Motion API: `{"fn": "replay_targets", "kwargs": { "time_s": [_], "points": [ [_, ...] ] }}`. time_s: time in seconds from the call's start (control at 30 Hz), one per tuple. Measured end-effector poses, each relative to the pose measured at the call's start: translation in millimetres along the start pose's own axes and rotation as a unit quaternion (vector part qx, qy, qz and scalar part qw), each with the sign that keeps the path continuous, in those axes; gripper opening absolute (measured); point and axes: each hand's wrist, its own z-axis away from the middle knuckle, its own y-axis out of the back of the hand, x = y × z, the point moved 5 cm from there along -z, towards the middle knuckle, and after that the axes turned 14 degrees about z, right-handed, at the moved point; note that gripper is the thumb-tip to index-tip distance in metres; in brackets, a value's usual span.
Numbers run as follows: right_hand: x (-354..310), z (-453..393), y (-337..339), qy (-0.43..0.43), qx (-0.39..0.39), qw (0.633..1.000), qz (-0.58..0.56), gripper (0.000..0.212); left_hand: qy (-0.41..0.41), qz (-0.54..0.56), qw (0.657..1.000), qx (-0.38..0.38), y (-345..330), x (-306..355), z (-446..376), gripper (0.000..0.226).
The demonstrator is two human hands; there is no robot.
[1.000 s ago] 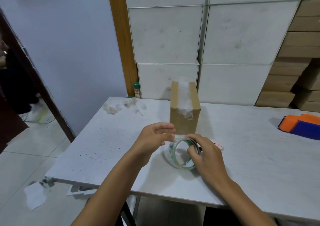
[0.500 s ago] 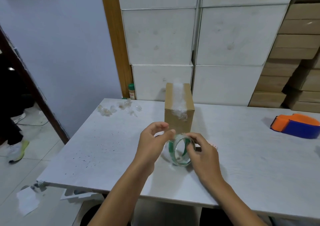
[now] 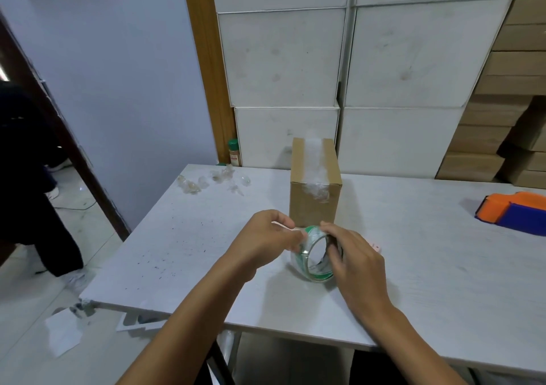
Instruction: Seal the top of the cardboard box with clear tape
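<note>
A small brown cardboard box (image 3: pixel 313 204) stands upright on the white table (image 3: pixel 413 266). A strip of clear tape runs along its top and hangs crumpled over the front face. Just in front of it, my right hand (image 3: pixel 354 263) grips a roll of clear tape (image 3: pixel 310 262) with a green-edged core, fingers through the hole. My left hand (image 3: pixel 266 236) pinches at the roll's top edge, where the tape's free end sits.
An orange and blue tape dispenser (image 3: pixel 517 211) lies at the table's right. Crumpled tape scraps (image 3: pixel 212 179) litter the far left corner, near a small green-capped bottle (image 3: pixel 233 152). White boxes (image 3: pixel 283 59) and stacked cardboard cartons (image 3: pixel 502 118) line the wall behind. A person's dark clothing (image 3: pixel 29 177) shows at the left.
The view has shifted slightly. My hands have turned the roll a little and my left fingers have closed tighter on its top edge.
</note>
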Motion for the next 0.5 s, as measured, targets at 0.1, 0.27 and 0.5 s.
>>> {"fn": "replay_targets", "kwargs": {
  "time_s": [0.1,0.27,0.5],
  "points": [
    [-2.4,0.9,-1.3,0.013,0.001,1.0,0.004,0.035,0.006,-0.041,0.999,0.004,-1.4,1.0,6.2,0.024],
    [-1.3,1.3,-0.8,0.012,0.006,1.0,-0.009,0.035,0.012,0.016,1.0,-0.01,-0.4,1.5,9.7,0.019],
    [8.8,0.4,-9.2,-0.117,-0.067,0.98,-0.147,0.024,-0.176,0.218,0.96,0.022,-9.7,3.0,22.6,0.022]
  ]
}}
